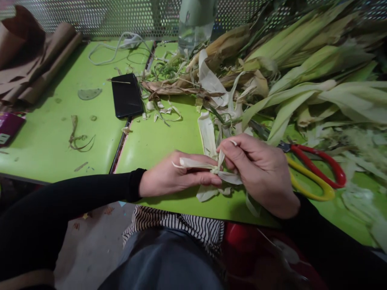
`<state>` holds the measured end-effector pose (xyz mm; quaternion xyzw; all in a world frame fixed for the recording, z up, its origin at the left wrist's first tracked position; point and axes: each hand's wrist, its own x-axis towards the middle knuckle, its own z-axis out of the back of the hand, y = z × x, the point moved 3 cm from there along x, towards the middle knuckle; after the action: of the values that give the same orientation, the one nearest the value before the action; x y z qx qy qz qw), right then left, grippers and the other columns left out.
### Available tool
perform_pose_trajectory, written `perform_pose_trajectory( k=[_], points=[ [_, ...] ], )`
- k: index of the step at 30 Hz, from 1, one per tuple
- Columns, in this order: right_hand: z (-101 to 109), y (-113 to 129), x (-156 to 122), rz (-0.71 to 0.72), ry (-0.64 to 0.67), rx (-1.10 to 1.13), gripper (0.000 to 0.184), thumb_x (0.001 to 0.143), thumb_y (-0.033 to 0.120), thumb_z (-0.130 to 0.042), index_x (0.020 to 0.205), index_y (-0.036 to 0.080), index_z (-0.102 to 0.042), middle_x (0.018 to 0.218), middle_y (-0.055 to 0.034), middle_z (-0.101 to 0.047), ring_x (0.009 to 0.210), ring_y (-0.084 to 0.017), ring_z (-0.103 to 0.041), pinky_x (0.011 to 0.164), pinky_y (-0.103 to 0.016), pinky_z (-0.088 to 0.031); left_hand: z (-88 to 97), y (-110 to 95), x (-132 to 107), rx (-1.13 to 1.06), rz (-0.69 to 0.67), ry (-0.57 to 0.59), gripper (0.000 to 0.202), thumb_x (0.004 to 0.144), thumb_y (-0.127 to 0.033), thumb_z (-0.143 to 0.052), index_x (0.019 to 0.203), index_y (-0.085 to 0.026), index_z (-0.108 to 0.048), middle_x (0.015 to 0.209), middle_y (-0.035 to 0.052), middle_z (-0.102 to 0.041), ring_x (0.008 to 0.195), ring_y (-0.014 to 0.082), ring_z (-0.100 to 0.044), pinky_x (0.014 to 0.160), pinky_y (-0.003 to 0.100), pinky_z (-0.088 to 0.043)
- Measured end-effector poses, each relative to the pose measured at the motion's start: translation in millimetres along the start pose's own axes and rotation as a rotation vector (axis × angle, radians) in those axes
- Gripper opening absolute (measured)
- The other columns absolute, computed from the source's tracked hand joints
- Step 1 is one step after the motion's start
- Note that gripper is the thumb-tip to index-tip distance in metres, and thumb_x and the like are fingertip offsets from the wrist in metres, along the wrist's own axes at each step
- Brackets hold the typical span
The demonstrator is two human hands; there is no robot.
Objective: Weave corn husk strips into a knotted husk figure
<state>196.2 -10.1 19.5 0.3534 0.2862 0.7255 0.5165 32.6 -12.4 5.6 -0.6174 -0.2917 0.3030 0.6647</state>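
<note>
Pale corn husk strips (pixel 198 163) cross in a small knotted bundle between my two hands, low over the near edge of the green table. My left hand (pixel 178 175) is closed on the bundle from the left, thumb and fingers pinching it near the crossing. From the right, my right hand (pixel 256 171) pinches an upright strip end between thumb and fingers. Beneath and behind the hands lie loose husk pieces (pixel 207 135). Scissors (pixel 317 163) with one red and one yellow handle rest just right of my right hand, their blades partly covered by husks.
A large heap of corn husks (pixel 302 60) covers the back right. A black phone (pixel 127 96) lies left of centre, a white cable (pixel 105 60) behind it. A bottle (pixel 196 24) stands at the back by a perforated panel. Brown paper (pixel 45 68) lies at the far left.
</note>
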Motion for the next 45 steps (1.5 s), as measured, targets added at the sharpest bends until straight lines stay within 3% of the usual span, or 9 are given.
perform_pose_trajectory(
  k=[6, 14, 19, 22, 27, 31, 34, 38, 45],
  points=[
    [-3, -3, 3, -0.026, 0.032, 0.051, 0.03, 0.096, 0.035, -0.055, 0.069, 0.023, -0.058, 0.055, 0.004, -0.051, 0.049, -0.011, -0.046, 0.048, -0.026, -0.037, -0.8, 2, -2, 0.104, 0.004, 0.018, 0.025, 0.089, -0.032, -0.068, 0.097, -0.009, -0.074, 0.086, 0.0083, -0.075, 0.07, 0.0115, -0.062, 0.067, 0.021, -0.049],
    [4, -6, 5, 0.021, -0.005, 0.267, 0.025, 0.094, 0.048, -0.057, 0.088, 0.025, -0.062, 0.067, 0.002, -0.057, 0.054, -0.012, -0.052, 0.049, -0.027, -0.041, 11.5, 18, 11, -0.466, 0.089, -0.175, 0.027, 0.085, -0.034, -0.074, 0.101, -0.012, -0.069, 0.081, 0.0024, -0.071, 0.071, 0.0089, -0.066, 0.071, 0.02, -0.054],
    [3, -5, 13, 0.088, 0.067, 0.071, 0.024, 0.088, 0.047, -0.066, 0.093, 0.024, -0.07, 0.087, -0.0054, -0.061, 0.078, -0.02, -0.058, 0.069, -0.035, -0.048, 6.9, 17, 10, -0.358, 0.176, -0.058, 0.013, 0.084, -0.023, -0.072, 0.086, -0.011, -0.07, 0.075, 0.0013, -0.068, 0.066, 0.0072, -0.059, 0.067, 0.02, -0.05],
    [0, -5, 14, 0.069, 0.098, 0.116, 0.02, 0.086, 0.041, -0.069, 0.077, 0.023, -0.068, 0.081, -0.003, -0.061, 0.074, -0.018, -0.058, 0.067, -0.034, -0.048, 4.7, 15, 11, -0.32, 0.17, -0.036, 0.012, 0.084, -0.023, -0.072, 0.084, -0.011, -0.071, 0.076, 0.001, -0.067, 0.067, 0.0077, -0.057, 0.068, 0.021, -0.049],
    [-5, -8, 8, -0.093, 0.082, 0.27, 0.017, 0.086, 0.038, -0.067, 0.078, 0.023, -0.063, 0.078, -0.0008, -0.061, 0.068, -0.016, -0.058, 0.064, -0.033, -0.049, 1.2, 18, 10, -0.292, 0.197, -0.036, 0.017, 0.087, -0.026, -0.069, 0.083, -0.01, -0.07, 0.076, 0.0017, -0.066, 0.065, 0.0072, -0.054, 0.065, 0.02, -0.046],
    [-7, -6, 8, -0.056, 0.049, 0.238, 0.016, 0.087, 0.035, -0.067, 0.078, 0.022, -0.064, 0.078, -0.0006, -0.062, 0.07, -0.015, -0.057, 0.063, -0.031, -0.047, -3.5, 20, 7, -0.263, 0.217, -0.02, 0.021, 0.087, -0.03, -0.069, 0.084, -0.009, -0.069, 0.071, 0.0005, -0.063, 0.061, 0.0064, -0.05, 0.058, 0.02, -0.041],
    [-5, -6, 12, -0.026, 0.035, 0.238, 0.015, 0.089, 0.036, -0.066, 0.081, 0.023, -0.065, 0.08, 0.0005, -0.063, 0.071, -0.014, -0.057, 0.065, -0.03, -0.046, -3.6, 18, 9, -0.35, 0.202, -0.061, 0.021, 0.086, -0.031, -0.072, 0.083, -0.01, -0.069, 0.074, 0.001, -0.064, 0.065, 0.0076, -0.056, 0.066, 0.021, -0.048],
    [5, -7, 15, -0.017, -0.043, 0.146, 0.024, 0.094, 0.045, -0.058, 0.107, 0.026, -0.065, 0.092, -0.0012, -0.068, 0.081, -0.016, -0.063, 0.069, -0.031, -0.048, 2.8, 14, 10, -0.558, 0.19, -0.192, 0.021, 0.095, -0.031, -0.059, 0.094, -0.013, -0.068, 0.083, 0.0032, -0.069, 0.079, 0.0111, -0.066, 0.082, 0.025, -0.055],
    [9, -13, 14, -0.097, 0.036, 0.016, 0.029, 0.092, 0.053, -0.057, 0.1, 0.027, -0.068, 0.093, -0.0046, -0.072, 0.078, -0.024, -0.067, 0.057, -0.035, -0.047, 15.1, 18, 10, -0.661, 0.242, -0.234, 0.019, 0.093, -0.014, -0.054, 0.109, -0.014, -0.063, 0.096, 0.0061, -0.074, 0.088, 0.0147, -0.071, 0.091, 0.03, -0.054]
  ],
)
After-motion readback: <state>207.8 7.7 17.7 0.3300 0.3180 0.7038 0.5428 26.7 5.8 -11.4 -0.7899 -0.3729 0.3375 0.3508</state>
